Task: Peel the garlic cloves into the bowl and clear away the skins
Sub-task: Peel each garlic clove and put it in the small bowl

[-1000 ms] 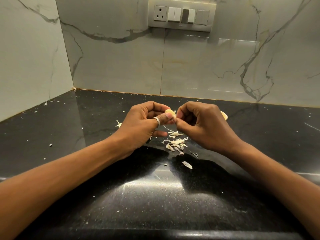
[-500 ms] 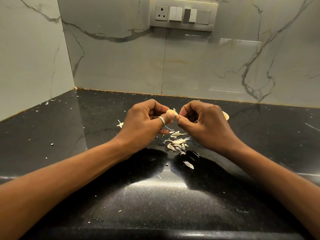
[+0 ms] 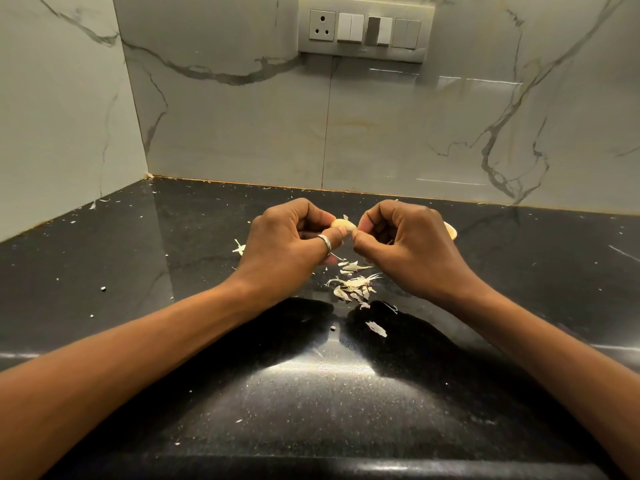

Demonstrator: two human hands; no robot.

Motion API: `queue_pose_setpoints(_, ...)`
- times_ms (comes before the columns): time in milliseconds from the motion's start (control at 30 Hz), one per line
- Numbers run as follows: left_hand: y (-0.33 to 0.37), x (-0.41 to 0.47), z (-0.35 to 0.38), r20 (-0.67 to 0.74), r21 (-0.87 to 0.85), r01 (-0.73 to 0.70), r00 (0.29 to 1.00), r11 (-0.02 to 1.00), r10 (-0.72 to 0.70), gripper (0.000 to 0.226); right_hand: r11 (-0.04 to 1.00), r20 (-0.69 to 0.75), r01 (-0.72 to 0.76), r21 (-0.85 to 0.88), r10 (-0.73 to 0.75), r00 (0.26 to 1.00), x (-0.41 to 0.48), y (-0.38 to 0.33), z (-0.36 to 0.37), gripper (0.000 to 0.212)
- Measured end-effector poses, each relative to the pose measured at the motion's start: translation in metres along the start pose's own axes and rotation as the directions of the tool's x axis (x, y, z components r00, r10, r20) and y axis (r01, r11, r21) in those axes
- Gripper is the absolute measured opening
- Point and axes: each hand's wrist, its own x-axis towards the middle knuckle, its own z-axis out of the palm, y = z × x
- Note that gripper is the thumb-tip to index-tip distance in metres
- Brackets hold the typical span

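Pale garlic clove (image 3: 343,224) held above the black counter (image 3: 138,271), pinched in my left hand (image 3: 287,244); right hand (image 3: 408,244) pinches its tip end, probably at the skin. I judge it light, firm, slick once bare: grip the body, pull from the tip. Papery skins (image 3: 353,285) lie loose below the hands. No bowl in view; pale curved thing (image 3: 450,231) behind right hand, can't tell what.

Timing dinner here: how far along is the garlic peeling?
Done: some peeling, judging by the skins piled on the countertop. In hand: the left hand holds a clove while the right hand pinches its end. Left: finish it, clear the skins; no bowl in view.
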Motion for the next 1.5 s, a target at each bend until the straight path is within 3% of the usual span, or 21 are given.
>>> queue_pose_setpoints(233, 0.001, 0.0, -0.002, 0.044, -0.038, 0.031, 0.999, 0.999, -0.029, 0.017, 1.0, 0.021, 0.006, 0.01, -0.007, 1.0, 0.0, 0.002, -0.001, 0.011)
queue_pose_setpoints(467, 0.009, 0.0, -0.002, 0.133, -0.212, 0.166, 0.981, 0.963, -0.14, 0.02, 1.0, 0.003, 0.009, -0.021, -0.009, 1.0, 0.0, 0.006, -0.004, 0.011)
queue_pose_setpoints(833, 0.011, 0.002, -0.004, 0.121, -0.296, 0.229, 0.972, 0.927, -0.201, 0.016, 0.997, 0.048, 0.056, -0.045, -0.054, 0.997, -0.001, 0.004, -0.004, 0.009)
queue_pose_setpoints(1167, 0.01, 0.003, -0.004, 0.023, -0.317, 0.177, 0.984, 0.932, -0.179, 0.015, 0.99, 0.057, 0.086, -0.108, -0.08, 0.995, -0.002, 0.005, -0.008, 0.012)
queue_pose_setpoints(1500, 0.005, 0.003, -0.003, 0.066, -0.266, 0.147, 0.989, 0.953, -0.134, 0.018, 0.983, 0.033, 0.11, -0.145, -0.106, 0.994, -0.001, 0.006, -0.007, 0.013)
